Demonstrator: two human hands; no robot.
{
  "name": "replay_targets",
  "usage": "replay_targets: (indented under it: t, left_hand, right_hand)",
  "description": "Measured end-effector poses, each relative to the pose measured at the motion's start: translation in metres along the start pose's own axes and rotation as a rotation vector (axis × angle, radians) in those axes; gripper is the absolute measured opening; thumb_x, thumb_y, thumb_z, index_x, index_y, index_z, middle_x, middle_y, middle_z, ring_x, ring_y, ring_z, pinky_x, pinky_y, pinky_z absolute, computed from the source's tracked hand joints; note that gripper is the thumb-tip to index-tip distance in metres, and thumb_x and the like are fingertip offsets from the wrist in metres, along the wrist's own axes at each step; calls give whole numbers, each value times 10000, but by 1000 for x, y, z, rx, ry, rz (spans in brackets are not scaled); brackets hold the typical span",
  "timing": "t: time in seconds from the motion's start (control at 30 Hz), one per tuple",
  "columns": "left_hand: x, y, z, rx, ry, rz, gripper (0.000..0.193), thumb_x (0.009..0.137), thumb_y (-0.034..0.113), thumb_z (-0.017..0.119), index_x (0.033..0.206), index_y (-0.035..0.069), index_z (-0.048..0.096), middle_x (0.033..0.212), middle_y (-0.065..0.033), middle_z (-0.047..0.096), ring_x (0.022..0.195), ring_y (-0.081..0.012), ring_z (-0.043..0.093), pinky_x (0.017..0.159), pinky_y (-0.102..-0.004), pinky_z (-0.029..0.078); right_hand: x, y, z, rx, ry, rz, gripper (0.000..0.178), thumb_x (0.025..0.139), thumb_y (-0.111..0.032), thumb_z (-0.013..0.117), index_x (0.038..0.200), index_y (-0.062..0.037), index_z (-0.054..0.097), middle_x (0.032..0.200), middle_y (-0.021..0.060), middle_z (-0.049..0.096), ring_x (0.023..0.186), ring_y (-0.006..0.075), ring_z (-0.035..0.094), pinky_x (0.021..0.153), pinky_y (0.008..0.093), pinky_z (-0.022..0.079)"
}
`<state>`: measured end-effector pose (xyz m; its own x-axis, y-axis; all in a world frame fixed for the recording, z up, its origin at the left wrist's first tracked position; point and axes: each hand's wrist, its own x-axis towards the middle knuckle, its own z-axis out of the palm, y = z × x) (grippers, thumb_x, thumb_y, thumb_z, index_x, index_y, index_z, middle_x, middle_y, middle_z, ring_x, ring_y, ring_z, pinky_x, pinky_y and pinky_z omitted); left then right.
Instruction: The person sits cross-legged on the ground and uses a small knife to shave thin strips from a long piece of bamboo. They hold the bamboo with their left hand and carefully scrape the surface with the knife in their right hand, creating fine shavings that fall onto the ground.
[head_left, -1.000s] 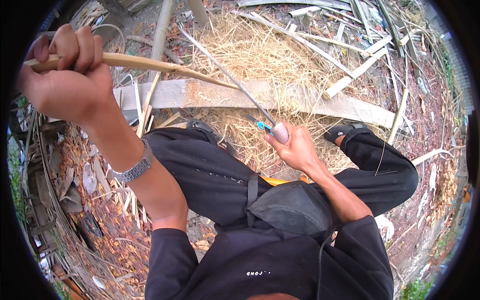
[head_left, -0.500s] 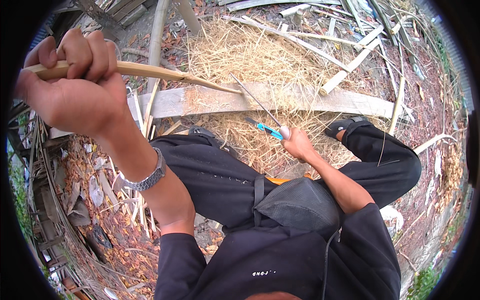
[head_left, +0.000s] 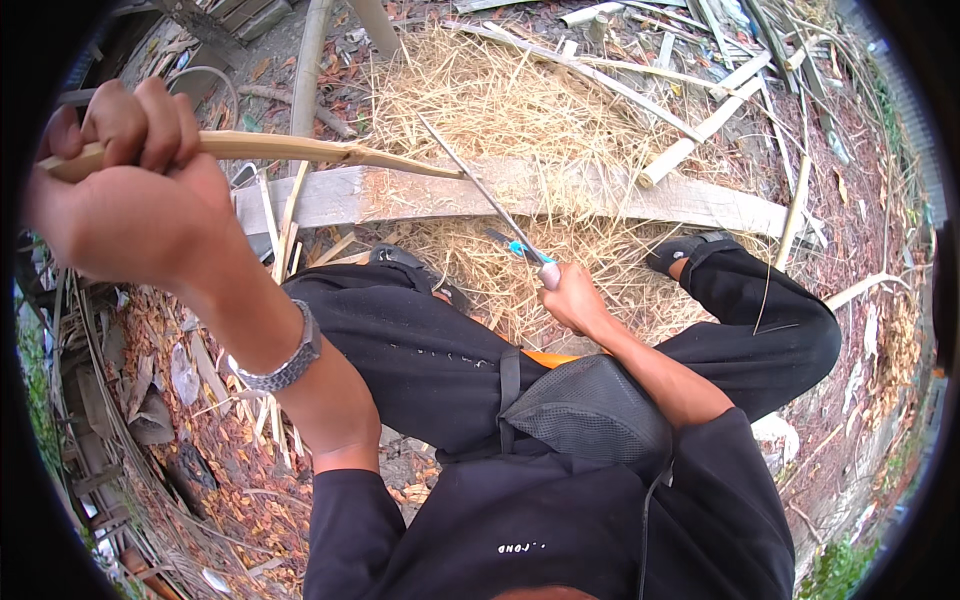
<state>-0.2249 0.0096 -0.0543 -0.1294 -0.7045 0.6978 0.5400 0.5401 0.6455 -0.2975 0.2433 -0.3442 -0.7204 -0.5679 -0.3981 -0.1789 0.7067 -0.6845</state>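
My left hand (head_left: 135, 190) is raised at the left, its fingers wrapped round a pale strip of bamboo (head_left: 290, 148). The strip slants to the right, and its thin end comes down over a grey plank (head_left: 300, 195). In my right hand (head_left: 577, 298) is the handle of a long, narrow-bladed knife (head_left: 485, 195), its blade pointing up and to the left. The blade crosses at the tip of the strip; whether they touch I cannot tell. Beyond my right hand lies a blue-handled cutter (head_left: 518, 249), partly hidden behind the knife.
Straw-like shavings (head_left: 470, 90) cover the ground on both sides of the plank. Cut bamboo lengths (head_left: 700, 135) lie at the far right. An upright post (head_left: 310, 70) stands behind the plank. My bent legs (head_left: 400, 320) flank the near shavings.
The knife has swung left and away from me, its blade now crossing at the strip's tip and over the cutter. My left hand with the strip has shifted slightly left.
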Motion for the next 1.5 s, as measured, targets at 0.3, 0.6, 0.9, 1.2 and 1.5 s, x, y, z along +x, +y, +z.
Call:
replay_targets:
  t: [0.3, 0.6, 0.9, 1.2, 1.5]
  left_hand:
    - [-3, 0, 0, 23, 21, 15, 297, 930, 322, 364, 707, 134, 308, 514, 6, 196, 434, -84, 133, 425, -260, 106]
    - [-6, 6, 10, 63, 43, -11, 328, 853, 307, 445, 647, 158, 237, 509, 15, 187, 440, -83, 133, 432, -256, 105]
    - [-6, 1, 5, 93, 110, 31, 320, 860, 267, 435, 645, 159, 224, 506, 15, 179, 437, -78, 119, 428, -249, 104]
    - [2, -1, 0, 58, 80, -5, 319, 865, 288, 417, 638, 155, 236, 506, 10, 174, 440, -88, 124, 435, -256, 100]
    - [1, -1, -4, 65, 104, 16, 274, 878, 270, 408, 673, 146, 276, 517, 11, 195, 442, -85, 126, 432, -250, 100]
  right_hand:
    - [-13, -27, -25, 221, 119, -336, 210, 739, -116, 595, 834, 69, 625, 662, 221, 639, 603, 331, 649, 594, 404, 503]
    - [9, 14, -11, 14, -91, 267, 223, 716, -65, 573, 849, 100, 640, 723, 243, 652, 658, 309, 677, 628, 427, 558]
    - [-8, -20, -8, 95, 19, -192, 178, 752, -75, 574, 861, 53, 630, 700, 231, 650, 661, 314, 677, 660, 422, 535]
    - [8, 18, -13, 138, -31, 53, 177, 750, -113, 619, 781, 60, 603, 639, 163, 619, 544, 237, 611, 502, 378, 469]
    - [12, 37, 12, -53, -20, 84, 250, 735, -119, 585, 880, 80, 627, 766, 268, 654, 690, 357, 661, 677, 439, 522]
